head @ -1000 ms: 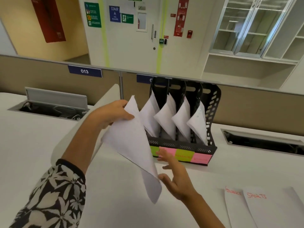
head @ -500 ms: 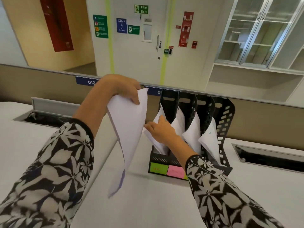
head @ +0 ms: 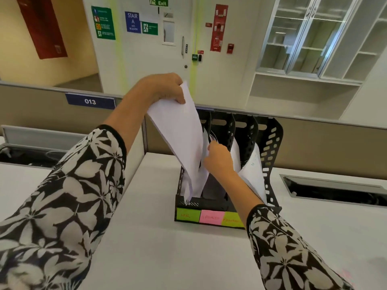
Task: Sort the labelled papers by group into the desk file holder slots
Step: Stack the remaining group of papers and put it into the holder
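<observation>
Over file holder [head: 270, 155] leftmost slot: left hand [head: 165, 87] grips paper [head: 180, 141].

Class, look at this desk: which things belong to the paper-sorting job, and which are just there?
Job: left hand gripping the sheet; right hand at the filed papers; file holder; sticky labels.

Just there: 013 sign; cable tray; glass cabinet.

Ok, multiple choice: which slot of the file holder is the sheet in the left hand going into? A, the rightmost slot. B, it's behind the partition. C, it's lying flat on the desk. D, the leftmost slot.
D: the left hand grips the sheet by its top, and its lower end dips into the leftmost slot of the file holder, above the green label, while the right hand parts the papers there.
</observation>
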`<move>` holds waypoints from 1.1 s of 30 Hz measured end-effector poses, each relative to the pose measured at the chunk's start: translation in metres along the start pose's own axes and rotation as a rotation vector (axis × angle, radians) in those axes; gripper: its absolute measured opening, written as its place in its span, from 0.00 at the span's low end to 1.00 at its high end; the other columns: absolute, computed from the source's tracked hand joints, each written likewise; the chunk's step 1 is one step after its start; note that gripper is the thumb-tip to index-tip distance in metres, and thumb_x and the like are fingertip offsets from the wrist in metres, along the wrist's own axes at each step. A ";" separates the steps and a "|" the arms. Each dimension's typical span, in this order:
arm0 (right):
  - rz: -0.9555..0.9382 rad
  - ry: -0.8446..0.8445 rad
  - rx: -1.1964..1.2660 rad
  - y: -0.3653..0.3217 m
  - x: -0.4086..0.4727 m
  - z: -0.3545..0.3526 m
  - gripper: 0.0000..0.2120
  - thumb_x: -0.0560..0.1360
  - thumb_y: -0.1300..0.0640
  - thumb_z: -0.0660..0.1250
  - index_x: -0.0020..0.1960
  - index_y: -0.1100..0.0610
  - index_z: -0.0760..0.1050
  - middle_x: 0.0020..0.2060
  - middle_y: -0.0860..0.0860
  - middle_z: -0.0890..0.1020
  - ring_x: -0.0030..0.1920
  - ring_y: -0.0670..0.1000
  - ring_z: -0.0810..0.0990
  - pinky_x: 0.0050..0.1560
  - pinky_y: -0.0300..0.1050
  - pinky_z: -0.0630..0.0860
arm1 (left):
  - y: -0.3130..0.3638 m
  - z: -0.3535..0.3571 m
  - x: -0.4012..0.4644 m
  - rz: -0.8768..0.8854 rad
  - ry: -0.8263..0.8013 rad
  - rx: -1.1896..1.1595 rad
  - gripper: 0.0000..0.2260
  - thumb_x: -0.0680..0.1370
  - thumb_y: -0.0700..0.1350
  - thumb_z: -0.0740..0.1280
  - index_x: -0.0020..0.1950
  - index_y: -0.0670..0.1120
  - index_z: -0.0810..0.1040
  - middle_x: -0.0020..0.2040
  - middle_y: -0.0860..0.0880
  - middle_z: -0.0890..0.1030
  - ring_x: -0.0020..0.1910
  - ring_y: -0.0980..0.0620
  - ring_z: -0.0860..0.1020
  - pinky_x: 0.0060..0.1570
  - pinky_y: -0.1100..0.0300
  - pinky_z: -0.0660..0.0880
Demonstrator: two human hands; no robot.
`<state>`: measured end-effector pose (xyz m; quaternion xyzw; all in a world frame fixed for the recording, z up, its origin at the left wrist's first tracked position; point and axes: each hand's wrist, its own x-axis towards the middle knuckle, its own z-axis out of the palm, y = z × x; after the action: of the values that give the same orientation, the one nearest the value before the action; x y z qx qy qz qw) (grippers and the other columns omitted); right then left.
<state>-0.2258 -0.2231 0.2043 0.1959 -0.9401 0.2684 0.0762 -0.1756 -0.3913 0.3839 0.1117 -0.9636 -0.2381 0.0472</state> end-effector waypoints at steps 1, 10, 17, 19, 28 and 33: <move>0.004 0.012 0.020 0.001 -0.001 0.000 0.12 0.72 0.66 0.64 0.55 0.63 0.70 0.42 0.57 0.77 0.40 0.57 0.76 0.36 0.46 0.72 | -0.001 0.010 0.006 0.008 0.047 -0.020 0.18 0.74 0.44 0.67 0.63 0.42 0.71 0.59 0.42 0.76 0.54 0.42 0.76 0.51 0.51 0.73; 0.024 0.116 0.164 0.000 -0.007 0.011 0.04 0.73 0.64 0.62 0.43 0.64 0.74 0.39 0.58 0.80 0.37 0.56 0.77 0.34 0.49 0.75 | -0.017 0.126 0.032 0.001 0.112 -0.056 0.12 0.75 0.36 0.59 0.58 0.36 0.70 0.56 0.35 0.75 0.53 0.37 0.75 0.42 0.54 0.68; -0.092 0.162 0.217 -0.013 -0.018 0.028 0.09 0.74 0.62 0.62 0.35 0.58 0.73 0.30 0.52 0.74 0.32 0.50 0.71 0.32 0.44 0.68 | -0.027 0.188 0.038 -0.098 0.103 -0.234 0.08 0.79 0.41 0.59 0.41 0.41 0.71 0.43 0.40 0.76 0.42 0.43 0.73 0.41 0.55 0.70; -0.105 0.143 0.216 -0.013 -0.020 0.031 0.09 0.76 0.61 0.61 0.38 0.61 0.76 0.33 0.54 0.79 0.34 0.50 0.75 0.36 0.45 0.73 | -0.035 0.195 0.039 -0.132 0.136 -0.327 0.09 0.79 0.41 0.58 0.39 0.42 0.70 0.40 0.42 0.74 0.41 0.45 0.71 0.37 0.57 0.65; -0.196 0.318 0.402 0.020 -0.052 0.003 0.09 0.78 0.60 0.61 0.44 0.60 0.78 0.34 0.50 0.79 0.33 0.47 0.75 0.33 0.37 0.70 | -0.051 0.186 0.021 -0.167 0.268 -0.531 0.14 0.80 0.49 0.57 0.42 0.43 0.76 0.39 0.44 0.76 0.42 0.44 0.73 0.36 0.59 0.66; -0.088 0.487 0.411 0.099 -0.100 -0.030 0.07 0.77 0.60 0.63 0.51 0.59 0.79 0.43 0.50 0.82 0.42 0.44 0.77 0.41 0.25 0.72 | -0.040 0.201 -0.035 0.021 0.661 -0.386 0.16 0.78 0.37 0.59 0.64 0.44 0.76 0.62 0.44 0.79 0.61 0.45 0.76 0.54 0.61 0.70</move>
<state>-0.1742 -0.0976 0.1579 0.1777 -0.8109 0.4881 0.2695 -0.1630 -0.3268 0.1862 0.1615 -0.8350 -0.3660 0.3778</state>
